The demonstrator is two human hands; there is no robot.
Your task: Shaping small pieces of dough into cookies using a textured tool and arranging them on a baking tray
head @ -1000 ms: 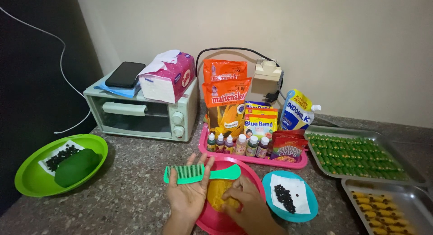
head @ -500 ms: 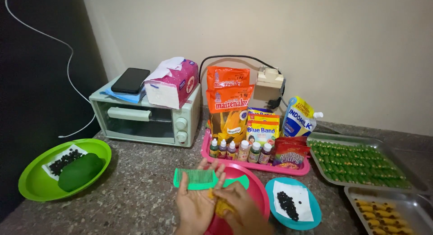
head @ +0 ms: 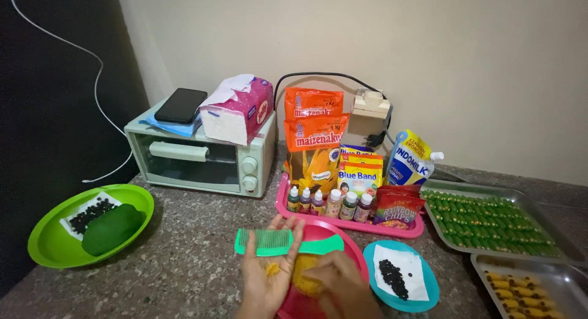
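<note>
While my left hand (head: 267, 276) lies flat and open, palm up, over the near rim of the pink plate (head: 355, 258), the green comb (head: 285, 242) rests across its fingertips and a crumb of yellow dough (head: 272, 269) sits on the palm. Right hand (head: 340, 282) curls on the larger dough lump (head: 304, 276) over that plate, though I cannot tell how tightly. I judge the dough soft, sticky and easily torn, best cupped from below; the comb looks light and stiff, best pinched at its handle.
</note>
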